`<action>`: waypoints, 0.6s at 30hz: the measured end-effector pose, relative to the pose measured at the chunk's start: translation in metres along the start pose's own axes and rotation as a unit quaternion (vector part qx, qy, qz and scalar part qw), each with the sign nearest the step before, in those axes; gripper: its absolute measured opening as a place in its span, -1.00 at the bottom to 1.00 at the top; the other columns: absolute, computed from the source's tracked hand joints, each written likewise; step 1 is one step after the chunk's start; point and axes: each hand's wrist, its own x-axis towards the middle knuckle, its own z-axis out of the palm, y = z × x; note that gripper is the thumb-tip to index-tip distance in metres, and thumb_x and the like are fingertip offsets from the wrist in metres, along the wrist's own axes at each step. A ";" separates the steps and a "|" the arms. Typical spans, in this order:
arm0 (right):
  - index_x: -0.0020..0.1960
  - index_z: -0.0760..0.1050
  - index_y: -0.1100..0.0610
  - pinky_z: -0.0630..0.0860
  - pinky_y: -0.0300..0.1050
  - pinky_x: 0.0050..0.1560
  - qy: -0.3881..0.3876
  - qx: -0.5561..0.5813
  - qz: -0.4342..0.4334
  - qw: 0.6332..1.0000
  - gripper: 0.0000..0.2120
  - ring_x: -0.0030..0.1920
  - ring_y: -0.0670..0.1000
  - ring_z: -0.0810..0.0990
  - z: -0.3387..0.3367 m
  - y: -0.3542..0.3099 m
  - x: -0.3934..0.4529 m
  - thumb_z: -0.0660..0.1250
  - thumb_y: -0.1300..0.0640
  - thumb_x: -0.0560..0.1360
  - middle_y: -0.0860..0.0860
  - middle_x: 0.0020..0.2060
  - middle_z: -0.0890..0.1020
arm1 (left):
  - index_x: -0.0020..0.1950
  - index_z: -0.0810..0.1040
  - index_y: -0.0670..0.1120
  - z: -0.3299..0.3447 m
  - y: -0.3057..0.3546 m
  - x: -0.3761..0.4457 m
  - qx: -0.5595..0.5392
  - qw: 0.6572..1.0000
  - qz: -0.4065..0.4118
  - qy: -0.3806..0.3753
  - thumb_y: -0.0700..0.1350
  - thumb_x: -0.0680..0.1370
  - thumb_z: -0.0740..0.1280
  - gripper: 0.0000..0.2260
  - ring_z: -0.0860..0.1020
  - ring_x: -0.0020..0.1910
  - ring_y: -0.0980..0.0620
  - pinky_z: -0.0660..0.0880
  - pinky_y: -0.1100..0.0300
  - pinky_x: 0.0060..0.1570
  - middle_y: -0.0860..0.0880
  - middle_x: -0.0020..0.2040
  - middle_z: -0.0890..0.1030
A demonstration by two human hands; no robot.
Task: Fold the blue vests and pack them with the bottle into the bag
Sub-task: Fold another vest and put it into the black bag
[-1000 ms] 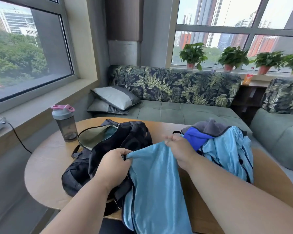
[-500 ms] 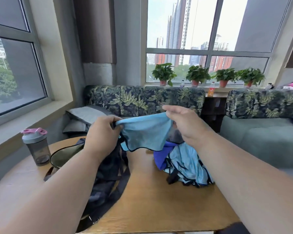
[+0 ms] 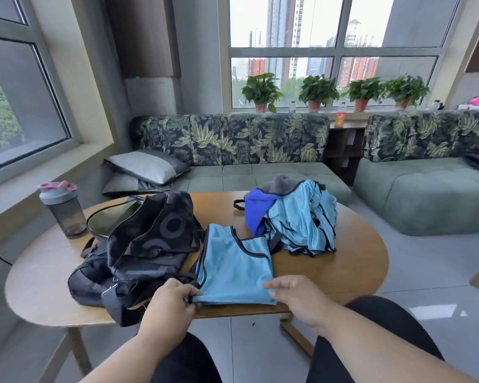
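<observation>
A light blue vest [image 3: 234,268] with dark trim lies flat on the wooden table [image 3: 351,269], its hem at the near edge. My left hand [image 3: 169,308] pinches the hem's left corner. My right hand [image 3: 299,297] pinches the right corner. A black duffel bag [image 3: 138,250] lies open just left of the vest. The grey shaker bottle [image 3: 61,208] with a pink lid stands upright at the table's far left. A heap of more blue vests [image 3: 302,219] sits behind the flat one, mixed with a darker blue and a grey garment.
A leaf-patterned sofa [image 3: 233,139] with grey cushions [image 3: 147,167] runs behind the table, and a second sofa [image 3: 426,189] stands to the right. Potted plants [image 3: 318,92] line the window sill. My knees are just under the table's near edge.
The vest was held up in the air by both hands; now it lies spread flat on the table, and both hands grip its near hem corners.
</observation>
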 end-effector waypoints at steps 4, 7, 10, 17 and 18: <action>0.17 0.69 -0.08 0.46 -0.41 0.16 -0.003 -0.026 0.001 1.000 -0.82 0.20 -0.27 0.60 0.002 0.006 -0.017 0.42 0.14 0.63 -0.14 0.19 0.68 | -0.09 0.68 0.29 0.001 0.000 -0.009 0.030 0.999 0.029 0.010 -0.11 0.48 0.55 -0.75 0.43 0.01 0.15 0.42 0.19 0.08 0.18 -0.08 0.47; 0.13 0.68 -0.12 0.55 -0.13 0.33 0.004 -0.081 -0.004 0.997 -0.82 0.19 -0.08 0.68 0.003 0.012 -0.027 0.43 0.12 0.62 0.01 0.14 0.73 | -0.08 0.71 0.24 0.006 -0.003 -0.017 0.048 0.997 0.050 0.026 -0.07 0.47 0.60 -0.80 0.39 -0.01 0.12 0.39 0.20 0.05 0.20 -0.10 0.44; 0.17 0.67 -0.16 0.54 -0.27 0.20 -0.015 -0.136 -0.015 0.991 -0.77 0.25 0.07 0.65 -0.001 0.011 -0.033 0.42 0.14 0.62 0.09 0.21 0.70 | -0.10 0.74 0.21 0.008 -0.005 -0.022 0.086 0.991 0.081 0.069 -0.05 0.37 0.67 -0.78 0.36 -0.03 0.05 0.44 0.13 0.00 0.21 -0.08 0.40; 0.15 0.67 -0.21 0.46 -0.33 0.30 0.018 -0.197 -0.045 0.979 -0.78 0.15 -0.30 0.58 -0.014 0.002 -0.046 0.35 0.09 0.66 -0.24 0.18 0.62 | -0.11 0.71 0.19 -0.010 0.006 -0.030 0.091 0.980 0.167 0.056 -0.05 0.31 0.72 -0.72 0.49 0.16 0.13 0.50 0.13 0.20 0.27 0.11 0.62; 0.09 0.66 -0.25 0.44 -0.27 0.33 0.031 -0.217 -0.055 0.974 -0.79 0.16 -0.28 0.55 -0.016 0.002 -0.048 0.35 0.07 0.66 -0.23 0.16 0.60 | -0.09 0.70 0.20 -0.014 0.007 -0.029 0.082 0.981 0.168 0.042 -0.05 0.33 0.71 -0.71 0.50 0.13 0.22 0.50 0.16 0.18 0.32 0.05 0.62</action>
